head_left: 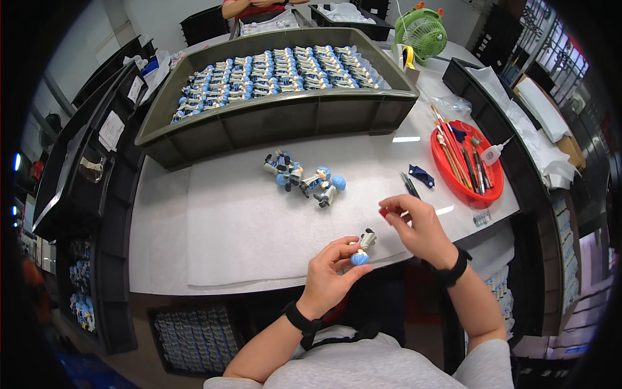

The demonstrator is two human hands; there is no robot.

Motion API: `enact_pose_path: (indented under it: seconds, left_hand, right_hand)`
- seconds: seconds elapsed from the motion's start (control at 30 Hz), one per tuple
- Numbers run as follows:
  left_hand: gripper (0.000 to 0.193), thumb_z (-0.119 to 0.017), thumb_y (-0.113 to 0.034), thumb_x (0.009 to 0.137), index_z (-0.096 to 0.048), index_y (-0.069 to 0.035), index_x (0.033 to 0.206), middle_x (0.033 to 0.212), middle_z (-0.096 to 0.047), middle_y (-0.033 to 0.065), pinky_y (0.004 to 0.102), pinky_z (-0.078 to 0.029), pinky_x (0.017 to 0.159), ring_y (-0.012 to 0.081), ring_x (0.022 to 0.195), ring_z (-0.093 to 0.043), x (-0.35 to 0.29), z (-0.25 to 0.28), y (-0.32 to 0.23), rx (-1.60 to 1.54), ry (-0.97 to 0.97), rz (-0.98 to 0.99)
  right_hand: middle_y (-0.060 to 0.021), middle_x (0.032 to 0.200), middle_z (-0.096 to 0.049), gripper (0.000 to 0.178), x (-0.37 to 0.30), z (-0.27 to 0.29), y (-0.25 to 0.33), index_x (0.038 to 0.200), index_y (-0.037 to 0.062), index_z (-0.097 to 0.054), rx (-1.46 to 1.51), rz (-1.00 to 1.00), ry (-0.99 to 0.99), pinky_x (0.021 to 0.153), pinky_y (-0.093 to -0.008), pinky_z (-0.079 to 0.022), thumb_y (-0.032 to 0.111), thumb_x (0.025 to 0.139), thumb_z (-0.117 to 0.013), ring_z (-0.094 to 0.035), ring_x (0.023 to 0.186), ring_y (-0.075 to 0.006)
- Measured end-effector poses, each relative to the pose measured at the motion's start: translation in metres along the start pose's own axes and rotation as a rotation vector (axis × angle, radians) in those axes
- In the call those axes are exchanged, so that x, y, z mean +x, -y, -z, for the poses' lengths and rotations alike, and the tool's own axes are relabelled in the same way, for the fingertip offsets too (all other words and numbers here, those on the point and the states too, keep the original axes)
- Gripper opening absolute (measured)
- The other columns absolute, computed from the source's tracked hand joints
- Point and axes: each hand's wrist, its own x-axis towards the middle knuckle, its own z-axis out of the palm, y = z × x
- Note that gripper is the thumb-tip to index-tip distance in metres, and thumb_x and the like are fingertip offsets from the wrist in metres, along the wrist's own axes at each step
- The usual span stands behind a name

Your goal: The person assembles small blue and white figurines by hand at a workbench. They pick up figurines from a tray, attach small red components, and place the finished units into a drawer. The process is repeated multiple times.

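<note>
Near the table's front edge, my left hand (329, 272) is closed around a small blue-haired figurine (361, 256), its head toward me and its dark feet pointing away. My right hand (414, 223) is raised a little to the right of it, fingers pinched on a small red piece (383, 212) whose kind I cannot make out. Several similar figurines (329, 189) in blue and white lie in a loose group on the white sheet (240, 240) beyond my hands. A slim dark tool (410, 185) and a dark blue piece (422, 176) rest beyond my right hand.
A large grey-green crate (272, 117) with rows of figurines stands at the back. On the right, a red tray (436, 170) holds brushes, pens and a white squeeze bottle (492, 154). Black crates (103, 155) line both sides. A green fan (420, 34) stands far right; another person's arms (249, 6) show behind.
</note>
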Motion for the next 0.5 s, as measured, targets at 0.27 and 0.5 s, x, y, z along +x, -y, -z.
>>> enact_pose_path:
  seconds: [0.27, 0.5]
  left_hand:
    - [0.031, -0.072, 0.004, 0.073, -0.061, 0.005, 0.102, 0.118, -0.054, 0.0135, 0.0302, -0.054, 0.085, 0.0178, 0.100, -0.059, 0.002, -0.004, -0.001, -0.010, 0.009, 0.004]
    - [0.031, -0.072, 0.005, 0.073, -0.060, 0.006, 0.101, 0.115, -0.056, 0.0139, 0.0292, -0.054, 0.085, 0.0172, 0.099, -0.059, 0.002, -0.003, 0.002, -0.017, -0.016, 0.022]
  right_hand:
    - [-0.0060, 0.090, -0.061, 0.012, -0.026, -0.040, -0.006, 0.096, -0.0003, -0.063, 0.241, -0.050, -0.144, 0.062, -0.0203, -0.045, -0.001, 0.085, -0.059, -0.058, 0.075, -0.0087]
    - [-0.0087, 0.079, -0.063, 0.010, -0.026, -0.052, 0.002, 0.088, -0.0024, -0.063, 0.433, -0.126, -0.284, 0.062, -0.0248, -0.047, -0.006, 0.080, -0.058, -0.061, 0.069, -0.0142]
